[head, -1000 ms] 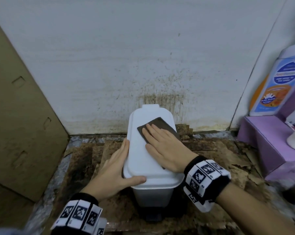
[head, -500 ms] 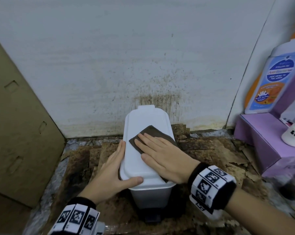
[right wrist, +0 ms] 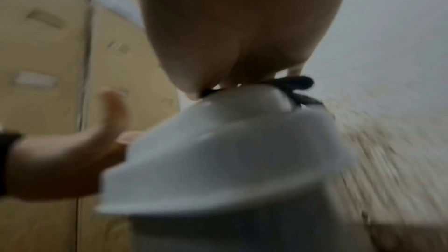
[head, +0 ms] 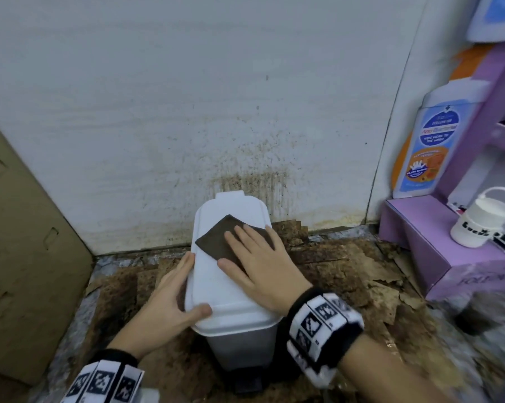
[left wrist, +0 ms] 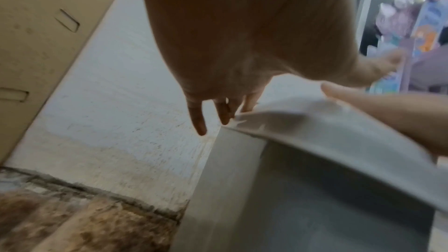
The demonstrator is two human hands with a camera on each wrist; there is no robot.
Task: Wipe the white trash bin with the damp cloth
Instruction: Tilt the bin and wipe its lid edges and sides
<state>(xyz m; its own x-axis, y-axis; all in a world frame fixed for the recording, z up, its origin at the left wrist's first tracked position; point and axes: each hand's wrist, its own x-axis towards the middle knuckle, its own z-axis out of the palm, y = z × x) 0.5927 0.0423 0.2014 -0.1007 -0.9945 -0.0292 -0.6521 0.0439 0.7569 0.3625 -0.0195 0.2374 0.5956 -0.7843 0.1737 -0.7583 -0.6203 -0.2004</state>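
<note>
- Head view: a small white plastic trash bin with a closed, rounded-rectangular lid stands on a stained brown floor, close to a speckled white wall.
- A dark brown square damp cloth lies flat on the far half of the lid, one corner pointing toward the wall.
- The right hand lies palm-down on the near part of the cloth. Its fingers are straight and spread, pressing the cloth against the lid; nothing is curled round the cloth.
- The left hand braces the bin's left side. Its fingers lie straight along the lid's left edge, and the thumb rests on the near left corner of the lid; the grasp is wide and flat.
- Left wrist view: the straight fingers reach the lid's edge, with the grey bin wall below.
- Right wrist view: blurred; the palm bears on the dark cloth on top of the white lid, and the left hand shows at the bin's side.
- A tan cardboard panel leans at the left.
- At the right, a purple cardboard stand carries a white bottle with a blue and orange label and a small white jar with a loop handle.
</note>
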